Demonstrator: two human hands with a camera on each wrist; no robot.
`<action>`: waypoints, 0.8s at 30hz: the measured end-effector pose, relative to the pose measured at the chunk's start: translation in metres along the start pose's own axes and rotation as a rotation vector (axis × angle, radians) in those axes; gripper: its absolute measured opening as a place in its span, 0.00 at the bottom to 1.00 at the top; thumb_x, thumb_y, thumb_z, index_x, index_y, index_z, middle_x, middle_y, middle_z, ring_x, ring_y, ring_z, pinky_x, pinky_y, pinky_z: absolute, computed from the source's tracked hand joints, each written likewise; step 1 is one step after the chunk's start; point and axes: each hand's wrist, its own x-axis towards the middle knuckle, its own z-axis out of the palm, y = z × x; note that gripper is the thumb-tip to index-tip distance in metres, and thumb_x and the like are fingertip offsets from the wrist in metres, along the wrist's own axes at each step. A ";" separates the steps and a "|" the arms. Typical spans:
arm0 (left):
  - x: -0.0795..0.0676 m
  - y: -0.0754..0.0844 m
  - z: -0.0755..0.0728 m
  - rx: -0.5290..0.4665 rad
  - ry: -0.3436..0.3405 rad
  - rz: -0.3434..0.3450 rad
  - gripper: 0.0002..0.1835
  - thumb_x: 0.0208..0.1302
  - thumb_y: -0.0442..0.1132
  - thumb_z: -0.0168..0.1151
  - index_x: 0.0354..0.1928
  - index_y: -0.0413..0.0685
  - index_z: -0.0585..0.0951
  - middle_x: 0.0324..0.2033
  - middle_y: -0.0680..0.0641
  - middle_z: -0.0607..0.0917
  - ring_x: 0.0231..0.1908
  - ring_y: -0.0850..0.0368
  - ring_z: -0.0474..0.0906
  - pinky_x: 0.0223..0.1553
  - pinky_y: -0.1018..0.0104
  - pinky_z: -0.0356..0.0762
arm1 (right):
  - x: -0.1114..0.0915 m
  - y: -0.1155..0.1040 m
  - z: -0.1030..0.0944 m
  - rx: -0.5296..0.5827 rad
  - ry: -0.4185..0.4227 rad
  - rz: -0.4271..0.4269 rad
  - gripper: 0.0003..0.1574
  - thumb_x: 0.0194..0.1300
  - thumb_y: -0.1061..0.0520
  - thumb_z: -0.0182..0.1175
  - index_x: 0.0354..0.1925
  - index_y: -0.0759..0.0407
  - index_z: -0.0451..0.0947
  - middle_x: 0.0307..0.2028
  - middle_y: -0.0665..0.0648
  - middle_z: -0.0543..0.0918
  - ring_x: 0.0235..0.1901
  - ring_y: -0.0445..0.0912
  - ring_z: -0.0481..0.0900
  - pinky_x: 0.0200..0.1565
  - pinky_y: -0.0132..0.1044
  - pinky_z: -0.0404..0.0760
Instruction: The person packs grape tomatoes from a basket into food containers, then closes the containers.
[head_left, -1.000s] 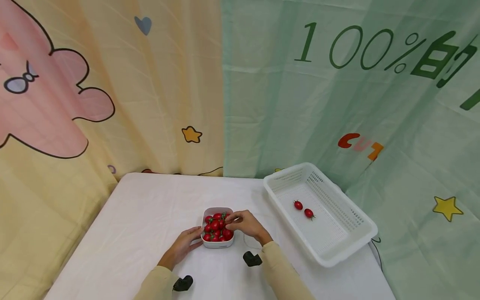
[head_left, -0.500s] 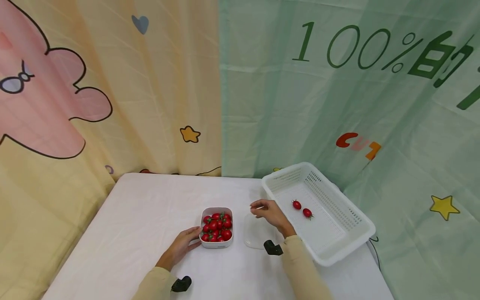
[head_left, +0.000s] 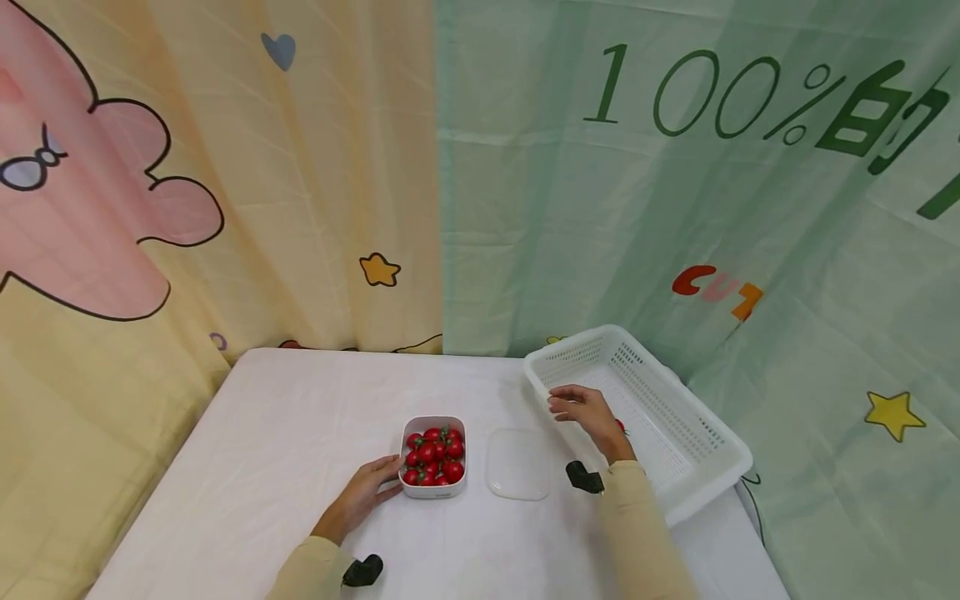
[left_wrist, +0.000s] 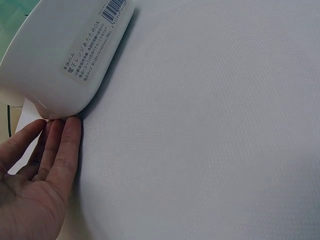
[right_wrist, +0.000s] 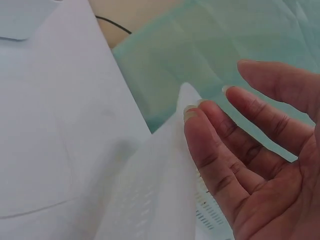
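Small red cherry tomatoes with green stems fill a white rectangular container on the table. Against its left side rest the fingertips of my left hand; the left wrist view shows these fingers nearly straight at the corner of the labelled container. My right hand hovers over the near left rim of a white perforated basket. Its fingers are loosely bent, and the right wrist view shows nothing between thumb and fingers of the hand. Part of one tomato shows in the basket behind this hand.
A clear flat lid lies between container and basket. White cloth covers the table. Printed curtains hang behind and to the sides. A dark cable hangs past the table's right edge.
My right hand has left the tomatoes in the container and moved right, past the lid, to the basket, now hiding one of its two tomatoes and part of the other. The left hand stays at the container.
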 end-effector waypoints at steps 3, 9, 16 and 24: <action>0.000 0.000 0.000 0.001 0.002 0.000 0.30 0.72 0.46 0.53 0.64 0.27 0.65 0.59 0.32 0.72 0.58 0.41 0.70 0.59 0.47 0.73 | 0.003 0.004 -0.011 0.001 0.026 0.021 0.25 0.65 0.59 0.62 0.54 0.76 0.73 0.45 0.66 0.81 0.43 0.54 0.82 0.47 0.41 0.84; 0.000 0.001 0.000 0.003 0.000 0.007 0.31 0.72 0.47 0.53 0.64 0.26 0.65 0.59 0.32 0.72 0.56 0.42 0.71 0.59 0.46 0.72 | 0.010 0.011 -0.031 0.005 0.067 0.109 0.27 0.65 0.56 0.63 0.56 0.73 0.73 0.48 0.60 0.81 0.48 0.55 0.80 0.54 0.45 0.79; -0.001 0.001 0.001 0.003 0.005 0.002 0.32 0.71 0.48 0.54 0.64 0.27 0.64 0.59 0.33 0.72 0.57 0.42 0.71 0.59 0.47 0.72 | 0.020 0.018 -0.053 -0.010 0.072 0.200 0.26 0.66 0.57 0.60 0.60 0.69 0.72 0.50 0.57 0.82 0.47 0.49 0.79 0.62 0.54 0.69; -0.003 0.002 0.001 0.010 -0.007 0.008 0.31 0.72 0.47 0.53 0.64 0.26 0.64 0.58 0.33 0.73 0.56 0.43 0.72 0.59 0.47 0.73 | 0.032 0.037 -0.069 -0.016 0.008 0.211 0.29 0.68 0.69 0.46 0.66 0.77 0.59 0.64 0.76 0.64 0.63 0.66 0.64 0.65 0.56 0.65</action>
